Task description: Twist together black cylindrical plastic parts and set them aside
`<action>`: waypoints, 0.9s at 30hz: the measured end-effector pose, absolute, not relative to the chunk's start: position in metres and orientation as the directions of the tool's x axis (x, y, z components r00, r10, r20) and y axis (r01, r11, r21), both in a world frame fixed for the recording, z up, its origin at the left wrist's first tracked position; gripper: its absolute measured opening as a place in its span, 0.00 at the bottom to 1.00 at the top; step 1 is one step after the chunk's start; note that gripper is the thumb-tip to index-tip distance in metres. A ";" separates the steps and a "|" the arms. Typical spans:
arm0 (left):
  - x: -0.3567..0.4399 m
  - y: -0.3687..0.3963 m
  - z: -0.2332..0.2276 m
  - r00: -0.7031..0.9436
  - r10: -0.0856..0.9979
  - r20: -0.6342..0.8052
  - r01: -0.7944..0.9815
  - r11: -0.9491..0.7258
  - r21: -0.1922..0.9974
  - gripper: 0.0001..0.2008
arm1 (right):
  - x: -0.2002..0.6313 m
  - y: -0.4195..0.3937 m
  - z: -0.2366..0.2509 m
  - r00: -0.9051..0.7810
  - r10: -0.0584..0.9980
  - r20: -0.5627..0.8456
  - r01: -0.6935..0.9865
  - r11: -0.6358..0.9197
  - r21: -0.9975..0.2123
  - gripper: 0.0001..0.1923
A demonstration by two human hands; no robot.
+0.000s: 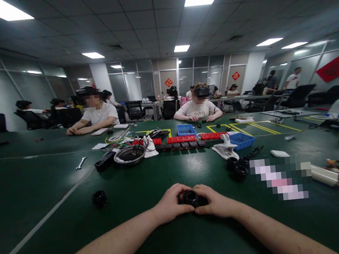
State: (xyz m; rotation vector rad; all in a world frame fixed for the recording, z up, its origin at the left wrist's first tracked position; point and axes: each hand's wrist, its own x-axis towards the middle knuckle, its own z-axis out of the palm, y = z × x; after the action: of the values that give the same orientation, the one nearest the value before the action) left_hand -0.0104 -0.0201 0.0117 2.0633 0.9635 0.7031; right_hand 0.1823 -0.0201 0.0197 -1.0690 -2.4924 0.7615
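Head view, ordered by size. The dark green counter fills the lower half of the frame, marked with a pale line at left and yellow lines farther back. Two people sit at its far edge: one in a white shirt at left with forearms resting on the surface, one near centre with hands together on it. More people sit or stand beyond them.

Mid-counter lies a row of red trays, with a blue bin just behind it and a second blue bin to the right. A round metal bowl holding dark wires stands left of the row, a black rectangular box beside it, and a wrench farther left. A white clamp-like tool rests beside the second bin. A cluster of black rings sits right of centre; a single black ring lies apart at left.

At near centre, the left hand and right hand meet around a small black ring-shaped part, which sits low on the counter between them. The fingers of both hands are curled on its sides, grasping it, with its round opening facing the camera.
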 end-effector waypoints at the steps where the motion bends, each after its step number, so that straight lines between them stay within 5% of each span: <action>1: -0.010 -0.020 0.012 0.565 0.808 0.168 0.406 -0.449 0.796 0.20 | 0.182 -0.020 0.020 -0.669 0.739 0.083 0.566 0.579 -0.587 0.16; 13: -0.003 -0.030 0.012 0.460 0.876 0.143 0.474 -0.378 0.795 0.21 | 0.178 -0.017 0.008 -0.553 0.828 0.095 0.680 0.514 -0.523 0.18; 22: -0.001 -0.031 0.009 0.372 0.917 0.144 0.505 -0.330 0.798 0.19 | 0.161 -0.030 0.004 -0.401 0.897 0.183 0.854 0.439 -0.279 0.20; 27: -0.007 -0.023 0.010 0.498 0.853 0.155 0.459 -0.411 0.788 0.19 | 0.169 -0.027 0.008 -0.543 0.822 0.172 0.724 0.562 -0.401 0.27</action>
State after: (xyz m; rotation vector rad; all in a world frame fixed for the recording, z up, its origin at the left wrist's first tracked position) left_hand -0.0069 -0.0229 0.0099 2.0495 1.0729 0.7288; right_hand 0.1687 -0.0273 0.0076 -1.2652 -2.4594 0.4044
